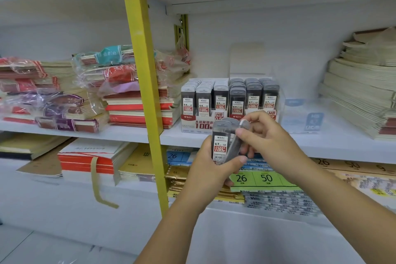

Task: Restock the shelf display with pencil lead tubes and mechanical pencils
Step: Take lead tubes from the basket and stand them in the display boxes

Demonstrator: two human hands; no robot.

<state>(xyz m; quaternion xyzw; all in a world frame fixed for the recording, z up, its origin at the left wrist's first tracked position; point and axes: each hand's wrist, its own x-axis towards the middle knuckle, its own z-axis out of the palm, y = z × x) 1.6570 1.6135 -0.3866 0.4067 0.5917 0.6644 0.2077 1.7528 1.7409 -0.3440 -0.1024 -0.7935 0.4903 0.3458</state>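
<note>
My left hand (211, 169) grips a small stack of grey pencil lead tubes (220, 143) labelled 0.7 HB, held upright in front of the middle shelf. My right hand (265, 135) pinches one tube (240, 135) at the right side of that stack, tilted a little. Behind them a clear display box (205, 126) on the shelf holds rows of lead tubes: 0.5 tubes (203, 98) on the left, 0.7 tubes (254, 96) on the right. No mechanical pencils are visible.
An empty clear display box (304, 118) stands right of the full one. Notebook stacks (137, 96) fill the shelf's left; paper pads (362, 83) pile on the right. A yellow post (145, 83) runs down in front. The lower shelf (265, 179) holds label sheets.
</note>
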